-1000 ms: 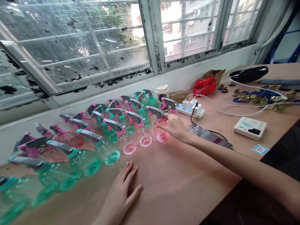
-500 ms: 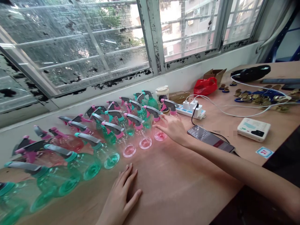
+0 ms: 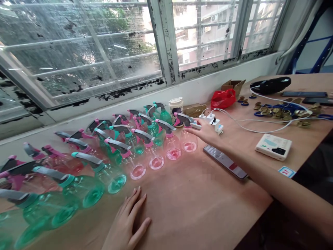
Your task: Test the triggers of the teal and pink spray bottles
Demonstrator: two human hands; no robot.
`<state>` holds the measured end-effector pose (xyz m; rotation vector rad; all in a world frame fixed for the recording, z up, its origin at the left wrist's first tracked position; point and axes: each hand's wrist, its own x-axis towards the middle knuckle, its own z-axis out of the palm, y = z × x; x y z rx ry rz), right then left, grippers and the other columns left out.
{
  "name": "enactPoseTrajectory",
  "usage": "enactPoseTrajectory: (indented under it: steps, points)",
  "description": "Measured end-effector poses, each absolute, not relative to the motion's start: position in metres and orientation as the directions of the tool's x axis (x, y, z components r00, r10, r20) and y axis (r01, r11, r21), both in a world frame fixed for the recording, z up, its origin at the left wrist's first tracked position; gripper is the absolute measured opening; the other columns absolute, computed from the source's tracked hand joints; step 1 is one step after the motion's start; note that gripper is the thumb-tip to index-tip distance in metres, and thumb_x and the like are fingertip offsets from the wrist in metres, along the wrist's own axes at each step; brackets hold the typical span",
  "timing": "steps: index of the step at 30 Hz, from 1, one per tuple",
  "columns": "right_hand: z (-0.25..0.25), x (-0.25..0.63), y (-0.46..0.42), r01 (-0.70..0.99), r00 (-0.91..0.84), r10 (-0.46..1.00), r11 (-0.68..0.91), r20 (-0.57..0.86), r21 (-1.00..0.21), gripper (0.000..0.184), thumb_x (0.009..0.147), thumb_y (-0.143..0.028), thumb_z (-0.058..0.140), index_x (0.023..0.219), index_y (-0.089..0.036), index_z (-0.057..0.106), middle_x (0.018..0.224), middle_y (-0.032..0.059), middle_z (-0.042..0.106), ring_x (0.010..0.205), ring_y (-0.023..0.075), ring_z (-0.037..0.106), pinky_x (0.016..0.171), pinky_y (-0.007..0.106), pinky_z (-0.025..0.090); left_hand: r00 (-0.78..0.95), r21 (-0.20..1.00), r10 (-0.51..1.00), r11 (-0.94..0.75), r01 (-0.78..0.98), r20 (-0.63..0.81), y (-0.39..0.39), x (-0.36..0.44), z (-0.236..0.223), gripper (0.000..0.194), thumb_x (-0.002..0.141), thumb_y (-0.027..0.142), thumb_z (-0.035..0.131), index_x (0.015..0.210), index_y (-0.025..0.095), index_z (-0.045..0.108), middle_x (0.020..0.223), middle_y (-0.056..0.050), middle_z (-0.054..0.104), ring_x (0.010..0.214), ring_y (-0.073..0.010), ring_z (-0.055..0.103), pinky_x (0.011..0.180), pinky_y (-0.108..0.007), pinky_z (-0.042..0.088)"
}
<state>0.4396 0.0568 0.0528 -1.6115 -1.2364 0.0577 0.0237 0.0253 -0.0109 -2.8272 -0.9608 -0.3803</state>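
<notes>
My left hand (image 3: 127, 218) lies flat on the brown tabletop, fingers stretched and thumb apart, in front of the spray bottles. My right hand (image 3: 206, 133) reaches across to the rightmost pink spray bottle (image 3: 189, 140), its extended fingers at the bottle's neck and grey-and-pink trigger head. Whether they press on it I cannot tell. Left of that bottle stand further clear pink ones, such as the pink spray bottle (image 3: 173, 144), and green ones, such as the green spray bottle (image 3: 111, 177). Several more crowd behind, partly hidden, all upright.
A phone (image 3: 225, 161) lies below my right forearm. Behind it are a white power strip (image 3: 220, 128) with cables, a lidded paper cup (image 3: 176, 104) and a red plastic bag (image 3: 223, 99). Farther right are a white box-shaped device (image 3: 273, 146) and small brass-coloured parts (image 3: 284, 111).
My right hand has shifted right, from the second pink bottle from the right to the rightmost one. The view has turned slightly; the left hand still rests on the table.
</notes>
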Motion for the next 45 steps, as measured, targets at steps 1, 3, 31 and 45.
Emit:
enactPoseTrajectory:
  steps: [1,3,31,45]
  points:
    - [0.054,0.439,0.062,0.656,0.453,0.74,0.103,0.498,-0.748,0.053,0.073,-0.059,0.072,0.107,-0.018,0.069,0.113,0.0146,0.071,0.106,0.0336,0.064,0.085,0.043,0.049,0.766,-0.048,0.579,-0.788,0.614,0.28,0.025,0.024,-0.011,0.058,0.094,0.042,0.053,0.148,0.031,0.034,0.153,-0.009,0.042,0.136,-0.0326,0.045,0.102,-0.053,0.048]
    - [0.056,0.437,0.071,0.624,0.439,0.765,0.118,0.471,-0.772,0.045,0.074,-0.057,0.071,0.096,-0.018,0.072,0.1,0.0124,0.075,0.095,0.0321,0.069,0.078,0.04,0.051,0.768,-0.057,0.578,-0.788,0.614,0.276,0.025,0.025,-0.011,0.059,0.094,0.042,0.053,0.148,0.03,0.034,0.153,-0.01,0.043,0.135,-0.0327,0.046,0.101,-0.054,0.048]
    - [0.065,0.306,-0.05,0.442,-0.003,0.834,0.496,0.551,-0.747,0.023,0.08,-0.045,0.074,0.082,-0.023,0.067,0.087,0.0031,0.071,0.091,0.0252,0.064,0.083,0.04,0.048,0.727,0.076,0.659,-0.749,0.658,0.194,0.002,0.02,-0.002,0.048,0.096,0.047,0.049,0.137,0.022,0.052,0.151,-0.012,0.044,0.138,-0.0316,0.043,0.11,-0.054,0.039]
    - [0.072,0.272,-0.034,0.27,-0.17,0.895,0.446,0.413,-0.854,0.035,0.077,-0.038,0.072,0.105,-0.024,0.058,0.078,-0.0022,0.053,0.06,0.0128,0.045,0.053,0.025,0.038,0.726,0.141,0.672,-0.741,0.657,0.15,-0.003,0.017,-0.01,0.051,0.098,0.046,0.045,0.142,0.02,0.048,0.156,-0.014,0.036,0.143,-0.0322,0.035,0.114,-0.057,0.033]
